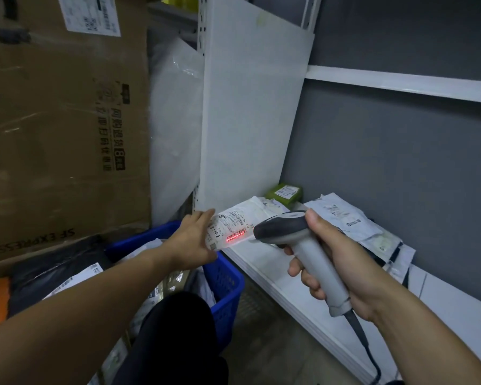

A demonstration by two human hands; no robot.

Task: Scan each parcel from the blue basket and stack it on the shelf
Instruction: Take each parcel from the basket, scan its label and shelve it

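The left hand [190, 240] holds one end of a white parcel bag [242, 220]. Its grip is on the bag's edge, and most of its fingers are hidden by the bag. The rest of the bag sticks out past this grip, over the front corner of the white shelf [275, 276].

The right hand [342, 270] is wrapped tight round the handle of a grey barcode scanner [286, 232], so its grip is full. The scanner's head points away from this grip, toward the bag. A red line of light [236, 235] lies on the barcode on the bag's label, between the two grips. A dark cable [364, 340] hangs from the bottom of the handle.

Below the left grip is the blue basket [228, 279], with more parcels inside. A knee in black [178, 329] is just in front of it.

Past the right grip, a pile of grey and white parcel bags [353, 226] lies on the shelf by the grey wall. A small green box [283, 193] sits in the corner behind the held bag.

Far out beyond the left grip stands a big brown cardboard box [61, 134].
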